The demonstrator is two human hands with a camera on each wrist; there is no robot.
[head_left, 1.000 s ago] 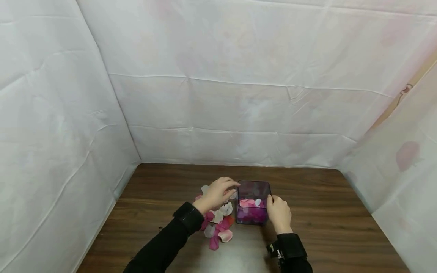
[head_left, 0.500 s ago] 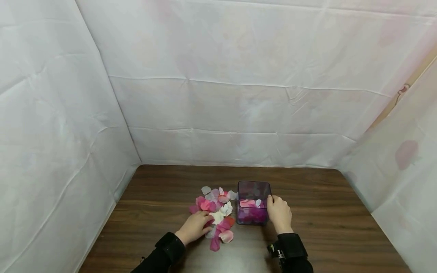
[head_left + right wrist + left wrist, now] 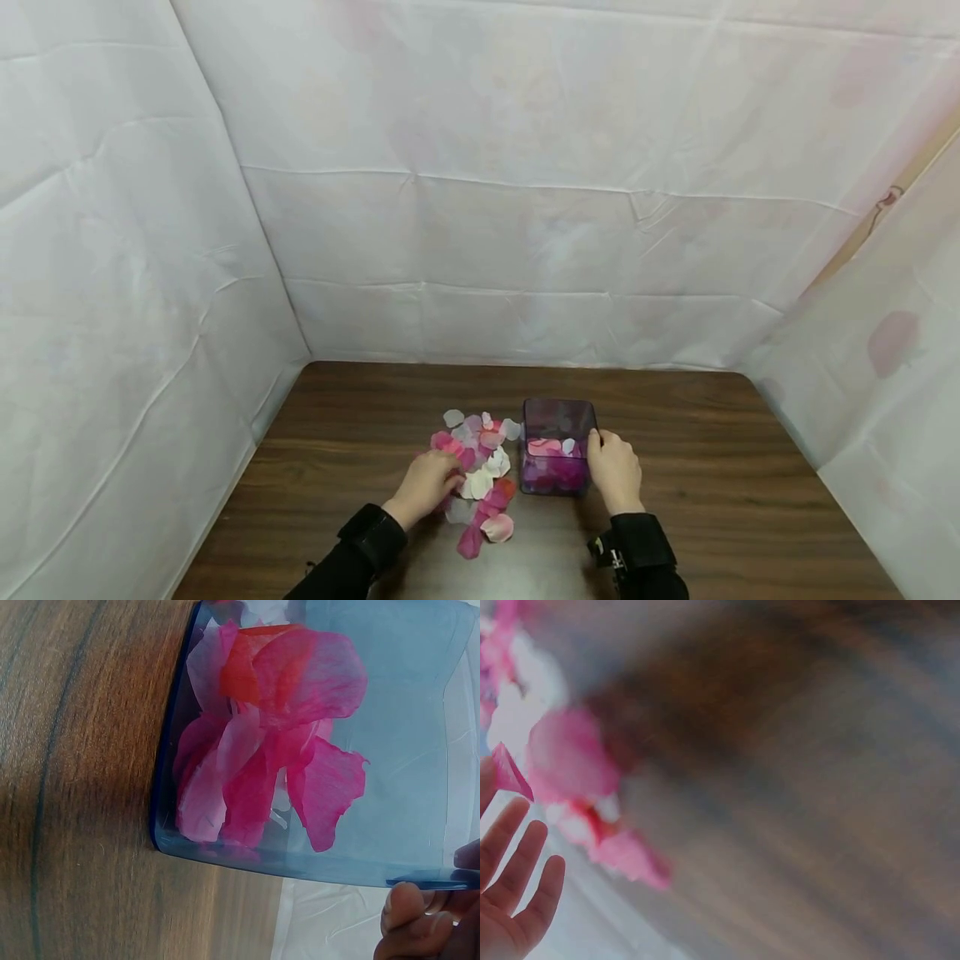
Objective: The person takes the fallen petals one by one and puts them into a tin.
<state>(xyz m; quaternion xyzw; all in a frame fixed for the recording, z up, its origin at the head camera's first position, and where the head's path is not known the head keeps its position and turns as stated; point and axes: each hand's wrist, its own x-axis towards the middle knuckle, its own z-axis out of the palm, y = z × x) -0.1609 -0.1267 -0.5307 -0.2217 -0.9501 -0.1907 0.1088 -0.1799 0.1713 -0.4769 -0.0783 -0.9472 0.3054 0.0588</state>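
Note:
My left hand [image 3: 425, 483] is at the left side of a loose pile of artificial petals [image 3: 477, 483] in pink, white and lilac. In the left wrist view a small pink petal [image 3: 511, 778] is pinched at the index fingertip, the thumb out of frame, while the other fingers [image 3: 525, 859] spread apart. A see-through purple box [image 3: 557, 475], open at the top, stands right of the pile and contains pink, red and white petals [image 3: 277, 735]. With fingers and thumb, my right hand [image 3: 617, 472] grips the box's right rim.
The brown wooden table [image 3: 720, 483] reaches back to a white fabric wall [image 3: 525, 325]. More fabric hangs at the left and right sides. One whitish petal [image 3: 511, 429] lies close to the box's left side.
My left hand has come away from beside the box, back toward the pile's near left side, then shifted slightly up along it. My right hand and the box stay put.

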